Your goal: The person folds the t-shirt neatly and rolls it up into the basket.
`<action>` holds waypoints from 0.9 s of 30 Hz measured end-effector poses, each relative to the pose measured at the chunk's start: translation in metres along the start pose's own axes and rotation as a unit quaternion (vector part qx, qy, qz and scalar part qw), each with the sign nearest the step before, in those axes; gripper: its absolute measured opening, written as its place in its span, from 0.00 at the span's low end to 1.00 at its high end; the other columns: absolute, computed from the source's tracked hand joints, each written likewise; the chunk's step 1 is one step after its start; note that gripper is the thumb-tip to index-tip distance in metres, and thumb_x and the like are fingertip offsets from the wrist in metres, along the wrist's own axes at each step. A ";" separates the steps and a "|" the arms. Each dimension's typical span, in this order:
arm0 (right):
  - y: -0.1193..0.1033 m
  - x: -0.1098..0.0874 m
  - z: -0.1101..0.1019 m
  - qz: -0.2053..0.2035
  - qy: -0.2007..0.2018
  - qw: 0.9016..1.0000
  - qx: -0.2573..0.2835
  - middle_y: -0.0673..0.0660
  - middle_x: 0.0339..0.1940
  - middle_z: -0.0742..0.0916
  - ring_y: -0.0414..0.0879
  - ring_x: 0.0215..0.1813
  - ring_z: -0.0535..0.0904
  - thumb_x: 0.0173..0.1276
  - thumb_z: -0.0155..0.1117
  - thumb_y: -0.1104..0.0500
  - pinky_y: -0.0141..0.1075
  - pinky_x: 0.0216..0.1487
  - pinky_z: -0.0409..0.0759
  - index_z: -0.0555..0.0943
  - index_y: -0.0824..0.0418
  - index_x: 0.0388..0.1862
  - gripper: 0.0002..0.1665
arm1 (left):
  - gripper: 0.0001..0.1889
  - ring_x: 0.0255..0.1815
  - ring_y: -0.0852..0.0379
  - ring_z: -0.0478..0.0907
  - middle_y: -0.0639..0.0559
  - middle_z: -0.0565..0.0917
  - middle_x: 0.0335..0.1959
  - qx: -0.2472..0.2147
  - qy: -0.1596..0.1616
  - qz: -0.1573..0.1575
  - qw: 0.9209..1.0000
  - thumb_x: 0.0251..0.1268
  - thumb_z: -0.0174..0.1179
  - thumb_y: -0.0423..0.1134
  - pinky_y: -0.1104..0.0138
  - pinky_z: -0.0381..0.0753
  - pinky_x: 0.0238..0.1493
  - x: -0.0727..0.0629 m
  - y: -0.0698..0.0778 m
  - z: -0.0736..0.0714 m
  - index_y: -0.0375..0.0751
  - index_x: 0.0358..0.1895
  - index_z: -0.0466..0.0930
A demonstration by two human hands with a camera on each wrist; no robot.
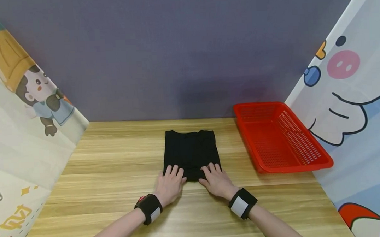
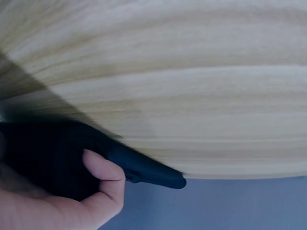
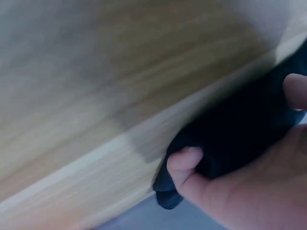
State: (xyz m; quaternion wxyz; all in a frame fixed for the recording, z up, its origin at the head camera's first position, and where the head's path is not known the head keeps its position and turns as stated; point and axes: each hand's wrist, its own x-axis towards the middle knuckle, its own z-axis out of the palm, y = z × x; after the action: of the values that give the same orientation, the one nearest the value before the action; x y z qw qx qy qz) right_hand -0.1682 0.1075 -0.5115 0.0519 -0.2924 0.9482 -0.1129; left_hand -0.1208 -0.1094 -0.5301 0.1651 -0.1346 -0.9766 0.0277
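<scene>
A folded black shirt [image 1: 190,150] lies on the wooden table, its neckline dip on the far side. My left hand [image 1: 170,186] rests on its near left corner, fingers lying forward over the cloth. Opposite it, my right hand [image 1: 217,182] touches the near right corner in much the same way. In the left wrist view, a bent digit [image 2: 106,171] lies against the dark cloth [image 2: 53,153]. The right wrist view has a digit [image 3: 184,165] on the cloth [image 3: 240,129] and a second fingertip farther right. The shirt's near corners are partly covered by the hands.
At the right of the table stands a red plastic basket [image 1: 274,143] with slotted walls. A grey-blue panel [image 1: 174,55] closes off the back. Printed cartoon curtains hang along the left [image 1: 27,104] and right [image 1: 351,101] sides. Each wrist wears a black strap.
</scene>
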 end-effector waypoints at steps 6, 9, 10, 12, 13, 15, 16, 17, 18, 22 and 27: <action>-0.010 -0.007 0.011 0.042 0.038 0.998 -0.039 0.65 0.64 0.76 0.63 0.67 0.69 0.71 0.62 0.39 0.63 0.60 0.73 0.69 0.56 0.71 0.36 | 0.16 0.45 0.48 0.76 0.49 0.80 0.42 -0.010 -0.003 0.003 1.000 0.75 0.52 0.55 0.59 0.76 0.30 0.004 -0.003 0.001 0.46 0.46 0.77; -0.011 -0.007 0.014 0.043 0.050 0.997 -0.043 0.65 0.65 0.76 0.64 0.68 0.68 0.71 0.62 0.38 0.62 0.62 0.71 0.69 0.56 0.70 0.37 | 0.17 0.46 0.48 0.76 0.48 0.80 0.43 -0.019 -0.008 0.000 1.000 0.76 0.50 0.56 0.57 0.77 0.31 0.006 -0.005 0.003 0.45 0.46 0.77; -0.011 -0.006 0.015 0.040 0.056 0.997 -0.045 0.65 0.64 0.76 0.64 0.68 0.69 0.70 0.62 0.38 0.62 0.61 0.72 0.70 0.57 0.70 0.37 | 0.18 0.46 0.48 0.76 0.47 0.80 0.43 -0.023 -0.009 -0.001 1.000 0.77 0.49 0.56 0.57 0.78 0.32 0.007 -0.006 0.004 0.45 0.46 0.77; -0.010 -0.005 0.017 0.033 0.070 0.996 -0.052 0.65 0.62 0.77 0.63 0.66 0.70 0.70 0.63 0.39 0.60 0.59 0.73 0.71 0.57 0.67 0.35 | 0.18 0.46 0.47 0.76 0.47 0.79 0.44 -0.029 -0.013 -0.004 0.999 0.77 0.49 0.56 0.56 0.78 0.32 0.008 -0.006 0.004 0.45 0.46 0.77; -0.010 -0.004 0.018 0.032 0.074 0.995 -0.054 0.64 0.61 0.77 0.62 0.65 0.70 0.70 0.62 0.39 0.59 0.58 0.73 0.72 0.57 0.67 0.34 | 0.19 0.46 0.47 0.76 0.46 0.79 0.44 -0.030 -0.013 -0.004 0.999 0.77 0.48 0.56 0.56 0.78 0.31 0.008 -0.007 0.004 0.44 0.46 0.77; -0.009 -0.002 0.019 0.030 0.081 0.995 -0.058 0.63 0.58 0.78 0.61 0.62 0.71 0.71 0.62 0.40 0.58 0.55 0.74 0.73 0.57 0.65 0.32 | 0.19 0.46 0.47 0.76 0.46 0.79 0.44 -0.029 -0.009 -0.004 1.000 0.77 0.48 0.56 0.57 0.78 0.29 0.009 -0.007 0.004 0.44 0.45 0.77; -0.008 -0.001 0.019 0.028 0.084 0.994 -0.059 0.63 0.57 0.78 0.60 0.60 0.71 0.72 0.62 0.41 0.56 0.53 0.74 0.73 0.58 0.64 0.30 | 0.19 0.45 0.47 0.76 0.46 0.79 0.43 -0.028 -0.006 -0.003 1.000 0.77 0.48 0.56 0.57 0.78 0.29 0.010 -0.007 0.004 0.44 0.45 0.77; -0.007 0.001 0.019 0.024 0.088 0.994 -0.062 0.63 0.55 0.78 0.60 0.59 0.72 0.72 0.61 0.42 0.55 0.51 0.74 0.74 0.58 0.62 0.28 | 0.19 0.45 0.47 0.76 0.46 0.79 0.43 -0.027 -0.003 -0.003 1.000 0.77 0.49 0.56 0.57 0.78 0.28 0.011 -0.007 0.004 0.44 0.44 0.77; -0.006 0.002 0.019 0.022 0.089 0.994 -0.064 0.62 0.53 0.78 0.59 0.57 0.72 0.73 0.61 0.42 0.54 0.50 0.74 0.75 0.58 0.61 0.27 | 0.19 0.45 0.48 0.75 0.46 0.79 0.42 -0.025 0.001 -0.003 1.000 0.77 0.49 0.56 0.57 0.78 0.28 0.011 -0.007 0.004 0.44 0.44 0.77; -0.005 0.007 0.017 0.007 0.087 0.994 -0.061 0.61 0.48 0.79 0.57 0.52 0.73 0.74 0.60 0.45 0.51 0.45 0.73 0.76 0.58 0.57 0.22 | 0.20 0.44 0.48 0.76 0.46 0.79 0.42 -0.019 0.017 -0.003 1.000 0.75 0.51 0.57 0.57 0.79 0.28 0.011 -0.008 0.005 0.43 0.42 0.78; -0.002 0.011 0.011 0.005 0.051 0.997 -0.050 0.60 0.47 0.78 0.57 0.50 0.72 0.77 0.57 0.47 0.49 0.44 0.72 0.74 0.58 0.57 0.19 | 0.27 0.51 0.48 0.77 0.47 0.81 0.47 0.022 0.009 -0.002 1.000 0.73 0.49 0.65 0.54 0.81 0.37 0.006 -0.005 0.009 0.45 0.49 0.79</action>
State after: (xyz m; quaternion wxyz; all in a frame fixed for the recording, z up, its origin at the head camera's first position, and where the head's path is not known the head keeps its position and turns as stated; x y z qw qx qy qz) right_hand -0.1742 0.0971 -0.5223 -0.0103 -0.2842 0.9554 -0.0803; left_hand -0.1306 -0.1127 -0.5357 0.1765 -0.1287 -0.9747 0.0481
